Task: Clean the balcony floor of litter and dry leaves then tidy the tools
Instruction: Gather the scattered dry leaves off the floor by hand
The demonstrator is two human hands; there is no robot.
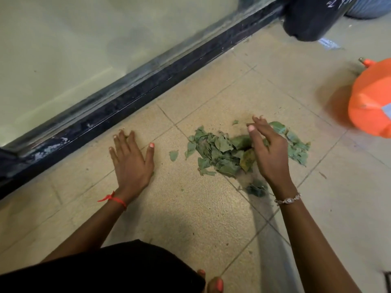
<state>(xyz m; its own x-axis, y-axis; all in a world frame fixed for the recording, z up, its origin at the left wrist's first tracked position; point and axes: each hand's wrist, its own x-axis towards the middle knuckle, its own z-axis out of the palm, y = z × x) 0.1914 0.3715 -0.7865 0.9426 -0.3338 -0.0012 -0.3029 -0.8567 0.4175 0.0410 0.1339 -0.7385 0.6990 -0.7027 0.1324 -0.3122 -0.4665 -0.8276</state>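
A pile of dry green leaves (218, 153) lies on the beige tiled floor (190, 208), with a single leaf (173, 155) apart to its left and a small clump (257, 188) nearer to me. My right hand (268, 151) hovers over the pile's right half, fingers spread and slightly curled, holding nothing that I can see. My left hand (131, 161) rests flat on the tiles left of the pile, fingers apart, a red thread at the wrist.
A dark skirting strip (148, 81) runs diagonally below a pale green wall. An orange plastic container (372, 102) sits at the right edge. A dark bag or bin (313, 17) stands at the top right. My knees and toes (214, 284) show at the bottom.
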